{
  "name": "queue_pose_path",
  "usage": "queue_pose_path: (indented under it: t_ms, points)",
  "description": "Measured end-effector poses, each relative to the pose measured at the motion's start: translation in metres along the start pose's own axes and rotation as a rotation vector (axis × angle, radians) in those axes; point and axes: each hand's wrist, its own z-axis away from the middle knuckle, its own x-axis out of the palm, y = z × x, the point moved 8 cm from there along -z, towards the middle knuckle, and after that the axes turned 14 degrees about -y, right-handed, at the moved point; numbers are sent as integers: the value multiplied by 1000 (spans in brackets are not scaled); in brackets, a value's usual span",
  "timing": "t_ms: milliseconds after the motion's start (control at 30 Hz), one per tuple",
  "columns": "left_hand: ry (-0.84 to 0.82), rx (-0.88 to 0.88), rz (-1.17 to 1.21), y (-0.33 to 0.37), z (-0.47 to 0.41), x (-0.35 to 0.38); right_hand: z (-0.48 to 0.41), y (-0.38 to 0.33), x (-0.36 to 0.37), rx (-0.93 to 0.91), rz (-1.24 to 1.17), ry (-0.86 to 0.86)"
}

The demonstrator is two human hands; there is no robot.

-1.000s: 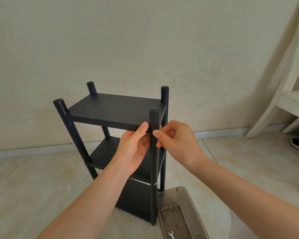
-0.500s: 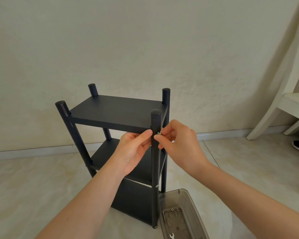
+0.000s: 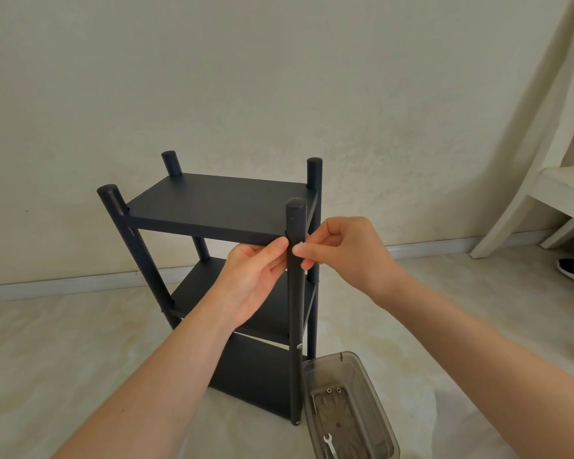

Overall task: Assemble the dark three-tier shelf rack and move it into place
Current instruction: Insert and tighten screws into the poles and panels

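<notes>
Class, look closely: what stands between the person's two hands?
In the head view, the rack's near post stands between the left hand and the right hand, which pinches a small screw.

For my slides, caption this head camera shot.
Left hand steadies the near rack post while right hand pinches a small screw against it.

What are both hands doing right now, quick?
Left hand: grips the top shelf at its corner.
Right hand: pinches a small silver screw against the front post.
</notes>
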Motion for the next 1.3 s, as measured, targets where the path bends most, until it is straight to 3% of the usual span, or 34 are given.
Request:
queue_pose_path:
  t_ms: [100, 400, 667, 867, 1300]
  points:
    - [31, -9, -21, -1, 0, -4, 4, -14, -2, -104, 237, 95]
    - [24, -15, -64, -2, -1, -7, 8, -14, 2, -94, 309, 104]
    - [16, 14, -45, -5, -3, -7, 7, -8, 0, -107, 165, 93]
    - [-23, 47, -21, -4, -5, -3, 4, -9, -4, -113, 130, -41]
    - [20, 42, -9, -7, -7, 0, 0, 8, -18, -54, 67, 99]
